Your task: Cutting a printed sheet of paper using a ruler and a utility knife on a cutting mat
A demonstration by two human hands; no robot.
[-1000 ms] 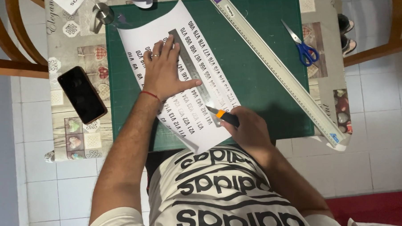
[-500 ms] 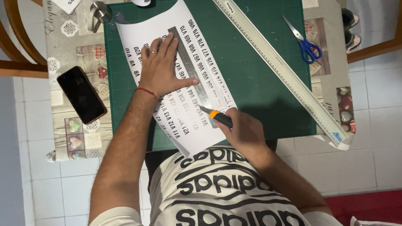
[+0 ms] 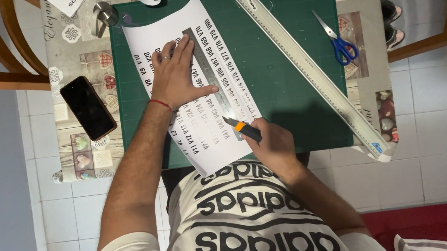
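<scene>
Black phone: flat on the patterned tablecloth, well left of the left hand, untouched.

Small metal cylinder: on the cloth at the mat's far left corner, apart from both hands.

Green cutting mat: under the sheet and both hands.

Printed white sheet: lies diagonally on the mat, rows of dark characters across it. It looks whole; no strip is seen separated, though any cut line along the ruler is too fine to tell. Judged so, most of the rows remain uncut.

Left hand: spread flat, palm down, pressing the steel ruler onto the sheet; nothing is clasped, thumb stretched toward the ruler's near part.

Right hand: clenched around a utility knife with an orange band, blade tip against the ruler's edge near its lower end, just right of the left thumb. The stroke appears close to the sheet's near edge.

Long white straightedge: diagonal on the mat, well beyond the knife hand, idle.

Blue-handled scissors: past the straightedge, far right, idle.
</scene>
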